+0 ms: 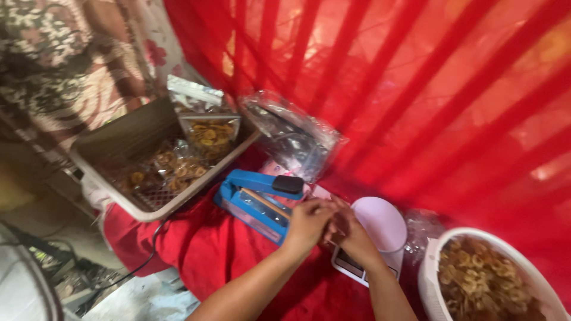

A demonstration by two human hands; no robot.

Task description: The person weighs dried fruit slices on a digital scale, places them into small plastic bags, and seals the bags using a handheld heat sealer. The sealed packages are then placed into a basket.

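Note:
My left hand [308, 223] and my right hand [352, 235] meet with fingers curled together just in front of a blue heat sealer [253, 201] with a black knob [288, 184]. Something small and brownish sits between the fingers, but motion blur hides what it is. Under my right hand stands a white scale [383, 226] with a round platform. A white basket [429, 270] full of fried ring-shaped chips is at the lower right.
A beige tray [148, 211] at the left holds sealed bags of chips [209, 135]. A heap of clear plastic bags [291, 134] lies behind the sealer. Red cloth [226, 255] covers the table and a black cable [148, 252] hangs off it. A person in floral clothing [53, 53] is at the upper left.

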